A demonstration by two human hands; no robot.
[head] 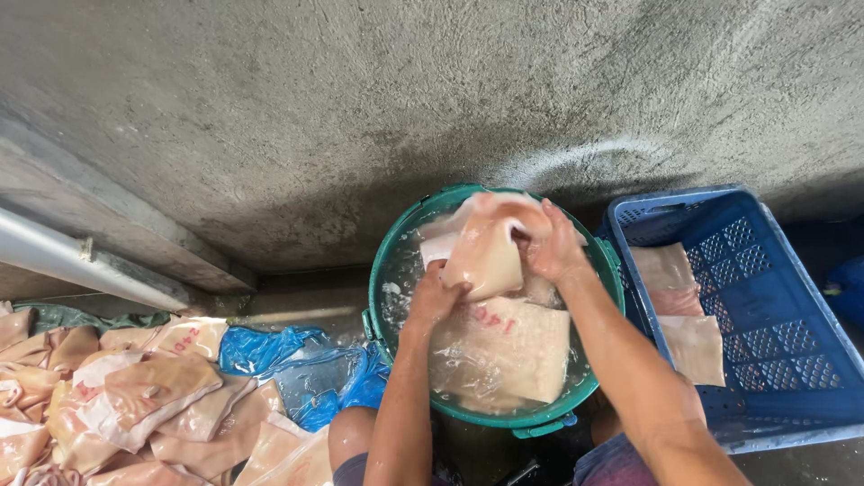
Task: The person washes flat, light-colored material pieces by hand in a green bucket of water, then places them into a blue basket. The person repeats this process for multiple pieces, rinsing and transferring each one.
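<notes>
**Pale slab held over a green tub of water**

A pale, pinkish slab of raw skin (486,256), wet and limp, is lifted above the green round tub (382,270). The left hand (435,295) grips its lower edge and the right hand (551,245) clasps its upper right corner. It hangs tilted, folded slightly at the top. Beneath it a larger slab (508,351) with red marks lies partly sunk in the cloudy water.

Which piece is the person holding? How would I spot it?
Find the round green tub of water against the grey wall. Above it, the left hand and right hand grip one pale pink slab. It alone is lifted clear; the others lie underwater.
</notes>
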